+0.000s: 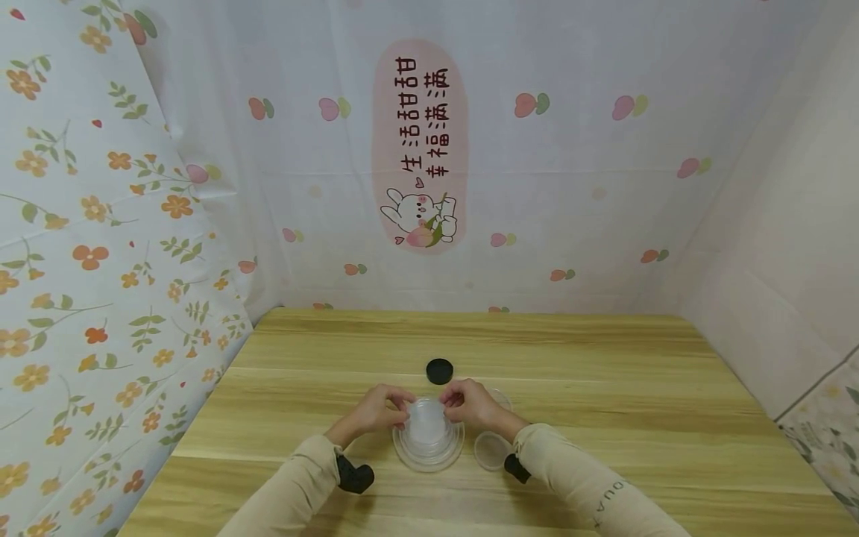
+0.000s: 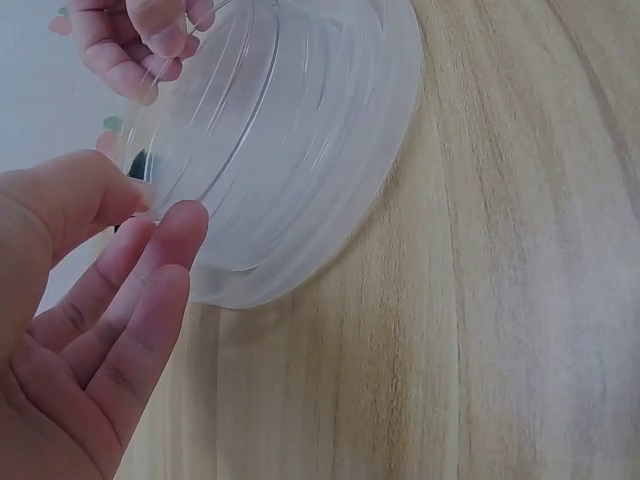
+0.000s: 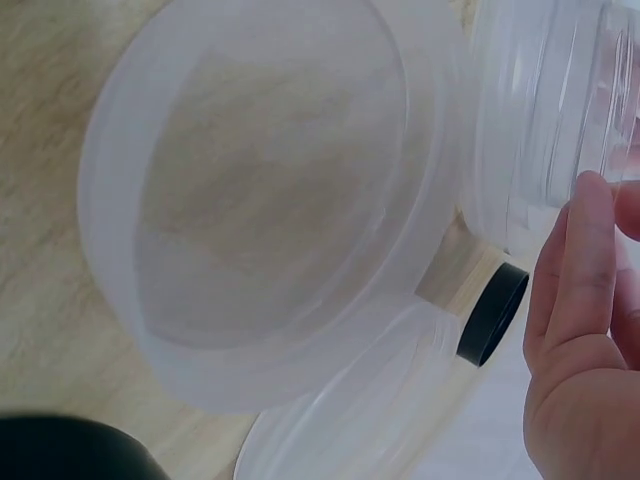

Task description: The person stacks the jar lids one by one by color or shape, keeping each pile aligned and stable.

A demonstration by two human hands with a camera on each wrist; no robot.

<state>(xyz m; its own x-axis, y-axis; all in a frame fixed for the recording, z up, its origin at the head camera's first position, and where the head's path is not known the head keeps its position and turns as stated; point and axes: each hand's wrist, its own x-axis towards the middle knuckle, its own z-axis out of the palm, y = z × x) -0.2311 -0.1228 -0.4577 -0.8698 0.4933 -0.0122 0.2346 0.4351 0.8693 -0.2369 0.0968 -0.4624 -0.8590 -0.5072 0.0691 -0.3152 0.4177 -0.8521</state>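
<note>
In the middle of the table stands a stack of clear round plastic lids (image 1: 429, 461), the wider ones at the bottom. My left hand (image 1: 379, 409) pinches the rim of the topmost lid (image 1: 426, 421) from the left, between thumb and fingers. From the opposite side my right hand (image 1: 473, 405) pinches the same rim. The left wrist view shows the left fingers (image 2: 150, 310) at the edge of the tiered stack (image 2: 300, 130). Over in the right wrist view, the right hand (image 3: 585, 330) has its fingertips on the upper rim.
A black round cap (image 1: 439, 371) lies behind the stack. Two loose clear lids are to the right: one nearer lid (image 1: 491, 452) by the right wrist, and one farther lid (image 1: 500, 399) partly hidden behind the right hand. A patterned cloth (image 1: 570, 186) hangs behind the wooden table (image 1: 604, 358).
</note>
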